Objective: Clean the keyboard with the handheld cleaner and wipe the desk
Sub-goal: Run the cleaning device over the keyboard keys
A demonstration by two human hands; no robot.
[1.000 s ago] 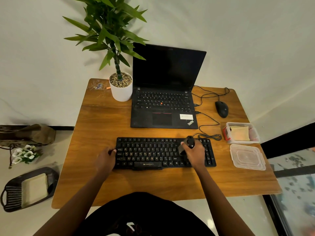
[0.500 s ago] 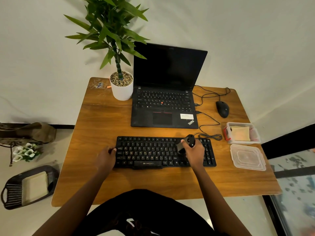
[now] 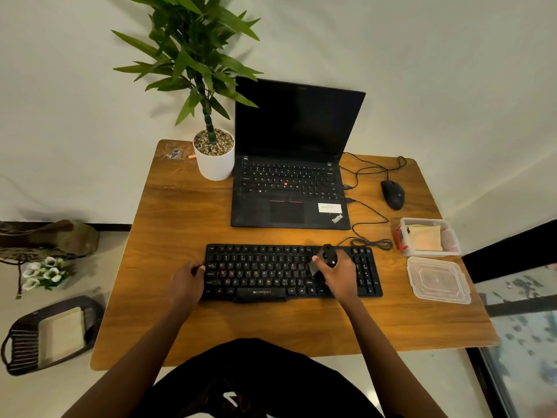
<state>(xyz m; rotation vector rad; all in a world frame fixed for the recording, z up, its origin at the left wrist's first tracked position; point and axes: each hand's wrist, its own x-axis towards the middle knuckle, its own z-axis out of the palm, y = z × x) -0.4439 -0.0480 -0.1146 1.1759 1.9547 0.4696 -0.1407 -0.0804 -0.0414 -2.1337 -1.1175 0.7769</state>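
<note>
**While steadied at its left end: keyboard [image 3: 265, 270] under handheld cleaner [image 3: 329, 255]**

Though partly covered by both hands, lies flat and square to the near edge of the desk [image 3: 187, 224], black, in front of the laptop [image 3: 291, 188]. Held at the left end by the left hand [image 3: 187, 285], thumb on the top face by the edge, fingers curled down round the side. Worked from the right by the right hand [image 3: 339, 274], fingers and thumb wrapped round the handheld cleaner's black body. Grey nozzle tilted down and to the left, on or just above the keys at the right end of the letter block; contact not clear from this angle. Number pad to the right of that hand uncovered.

Elsewhere on the desk: laptop open, screen dark, keys facing the person. White pot [image 3: 214, 164] with a green plant just left of it, near the far left corner. Black mouse [image 3: 392, 194] well right of the laptop, cable [image 3: 372, 243] looped and bundled just behind the keyboard's right end. Near the right edge, open clear container [image 3: 452, 236] with a yellow cloth [image 3: 425, 236] inside. Just in front of it, flat clear piece [image 3: 438, 280], lid or shut box, hard to tell, apart from the keyboard.

On the floor to the left: dark basket [image 3: 18, 348] holding a pale pad, white flowers [image 3: 45, 273], olive bag [image 3: 51, 236] against the wall.
</note>
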